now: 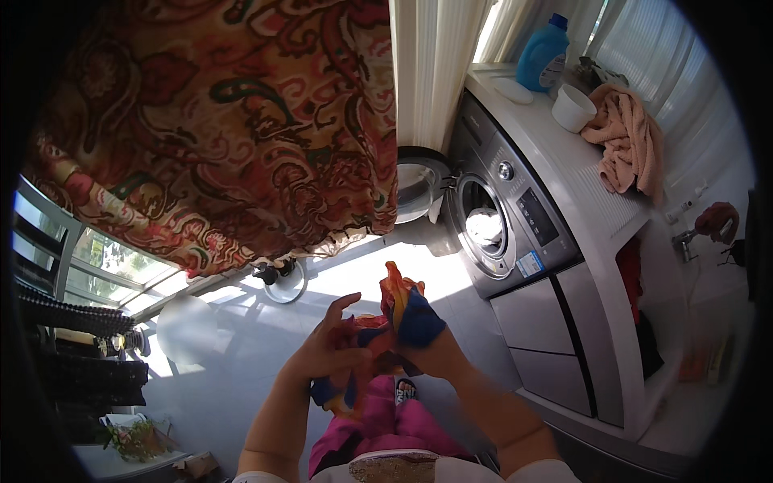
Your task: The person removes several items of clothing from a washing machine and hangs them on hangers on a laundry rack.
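A thin multicoloured cloth [418, 319] in orange, red, yellow and blue is bunched up in front of my waist, between both hands. My left hand [319, 350] holds its left part, the thumb lying across the folds and the index finger sticking out away from the fabric. Around my right hand [433, 352] the cloth is wrapped, so the fingers are hidden; an orange fold rises to a point above it. Part of the cloth hangs below my left hand over my pink trousers [374, 412].
To the right, a grey washing machine [527, 217] has its round door [419, 185] open, with white laundry [483, 228] inside. Above it, the white counter [538, 121] carries a blue bottle [543, 56], a white cup [573, 108] and a peach towel [632, 141]. A large patterned fabric [241, 121] hangs ahead.
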`<state>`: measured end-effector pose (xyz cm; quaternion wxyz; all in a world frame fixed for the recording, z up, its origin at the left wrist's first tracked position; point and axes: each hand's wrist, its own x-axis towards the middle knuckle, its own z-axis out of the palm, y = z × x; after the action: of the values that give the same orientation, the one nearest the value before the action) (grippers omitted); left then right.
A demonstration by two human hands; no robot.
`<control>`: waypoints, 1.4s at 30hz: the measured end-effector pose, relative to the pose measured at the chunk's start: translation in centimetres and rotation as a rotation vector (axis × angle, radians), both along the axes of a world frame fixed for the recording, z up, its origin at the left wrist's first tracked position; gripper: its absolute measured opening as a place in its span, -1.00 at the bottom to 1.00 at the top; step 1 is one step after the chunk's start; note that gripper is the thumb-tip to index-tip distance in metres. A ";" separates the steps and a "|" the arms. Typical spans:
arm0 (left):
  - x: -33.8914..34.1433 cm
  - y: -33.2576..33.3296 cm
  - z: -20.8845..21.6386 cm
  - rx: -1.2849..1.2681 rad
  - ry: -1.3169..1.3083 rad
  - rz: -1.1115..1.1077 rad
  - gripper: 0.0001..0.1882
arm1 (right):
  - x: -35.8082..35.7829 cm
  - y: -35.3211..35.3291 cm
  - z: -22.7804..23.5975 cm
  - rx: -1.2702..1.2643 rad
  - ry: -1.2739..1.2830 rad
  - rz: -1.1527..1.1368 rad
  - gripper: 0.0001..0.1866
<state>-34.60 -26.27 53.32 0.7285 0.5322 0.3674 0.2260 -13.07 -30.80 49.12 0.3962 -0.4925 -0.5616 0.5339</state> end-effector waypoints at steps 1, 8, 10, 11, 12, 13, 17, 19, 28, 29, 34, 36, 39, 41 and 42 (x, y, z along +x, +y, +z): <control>-2.1 -1.3 1.3 -0.026 0.100 0.081 -0.18 | -1.2 -0.3 1.5 0.078 0.079 -0.010 -0.51; -18.8 -9.9 3.1 0.101 0.171 0.595 -0.50 | -10.9 -1.2 14.8 -0.340 0.837 -0.045 -0.71; -22.4 -13.2 3.6 0.052 0.259 0.813 -0.55 | -14.5 -0.7 16.7 -0.368 0.861 0.086 -0.68; -24.0 -14.8 4.1 0.073 0.213 0.862 -0.55 | -16.6 -0.3 17.2 -0.368 0.865 0.153 -0.67; -25.7 -16.4 4.5 0.093 0.163 0.913 -0.55 | -18.8 -0.2 17.7 -0.409 0.820 0.238 -0.66; -27.4 -17.8 5.2 0.115 0.118 0.961 -0.55 | -21.0 -0.1 18.0 -0.448 0.776 0.321 -0.66; -33.8 -22.0 10.3 0.174 -0.230 1.105 -0.57 | -32.8 -1.7 18.4 -0.288 0.510 0.781 -0.51; -37.9 -23.7 12.5 0.278 -0.373 1.165 -0.64 | -40.1 -3.9 17.3 -0.311 0.237 0.970 -0.39; -57.0 -27.6 19.4 0.690 0.173 1.126 -0.66 | -60.1 -5.8 25.2 0.561 -0.172 1.224 -0.57; -58.5 -27.3 19.6 0.732 0.215 1.062 -0.64 | -61.2 -5.2 26.3 0.699 -0.225 1.148 -0.59; -62.7 -23.8 19.8 0.830 0.801 0.803 -0.44 | -64.9 -3.0 35.0 1.506 -0.295 0.681 -0.60; -64.6 -21.4 19.7 0.913 0.744 0.850 -0.56 | -66.2 -0.4 37.7 1.914 -0.310 0.359 -0.55; -67.2 -18.6 22.9 1.052 0.438 0.975 -0.65 | -69.9 5.8 40.9 1.980 -0.010 0.402 -0.51; -69.5 -14.2 25.4 1.309 0.455 1.012 -0.58 | -70.5 10.0 45.0 2.413 -0.142 0.157 -0.54; -69.5 -12.4 28.6 1.615 0.622 1.058 -0.58 | -70.7 11.6 48.1 2.556 -0.263 -0.015 -0.59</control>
<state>-104.07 -38.65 81.88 -0.1705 0.6696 0.4667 0.5520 -83.76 -19.23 97.22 0.5297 0.1837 -0.7041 -0.4359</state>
